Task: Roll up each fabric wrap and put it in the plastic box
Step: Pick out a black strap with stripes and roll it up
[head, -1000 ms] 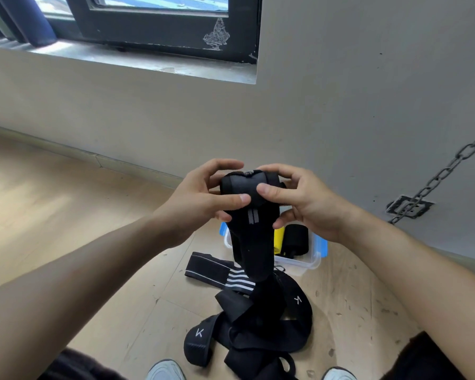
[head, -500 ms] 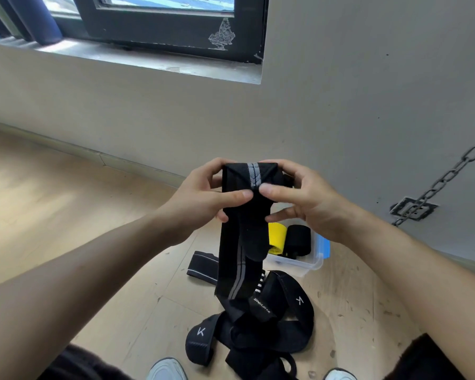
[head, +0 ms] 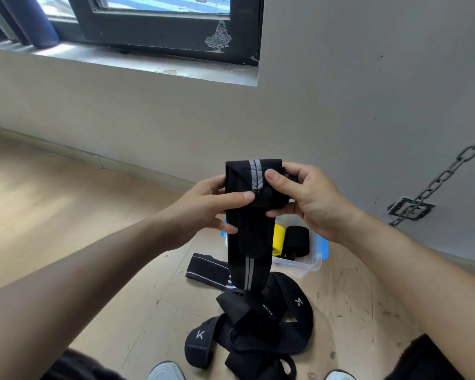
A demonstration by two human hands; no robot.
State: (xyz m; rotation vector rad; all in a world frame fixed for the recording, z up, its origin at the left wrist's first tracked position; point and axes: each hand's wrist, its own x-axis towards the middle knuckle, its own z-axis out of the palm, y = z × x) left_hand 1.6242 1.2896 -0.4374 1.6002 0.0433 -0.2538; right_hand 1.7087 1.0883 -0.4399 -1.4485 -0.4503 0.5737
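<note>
Left grip (head: 203, 207) clamped on the left edge of a black fabric wrap (head: 248, 223), thumb laid across its face. Right grip (head: 310, 198) pinching the folded top from the other side. Both held in mid-air above the plastic box (head: 311, 266) on the floor.

Step in hand, as judged: start of a roll (only the top end turned over, the grey-striped tail hanging down toward the heap). Next move, likely: winding the core with even tension, feeding the tail up, then setting the roll beside the yellow roll (head: 279, 239) and black roll (head: 296, 239) already in the box.

Below, left to right: striped wrap (head: 207, 270) lying flat, tangled heap of black wraps (head: 258, 335), box. Pale wooden floor (head: 66, 204), scuffed at right. Dark-framed window (head: 162, 26) upper left, plain wall (head: 354, 105), chain (head: 447, 174) anchored low at right.
</note>
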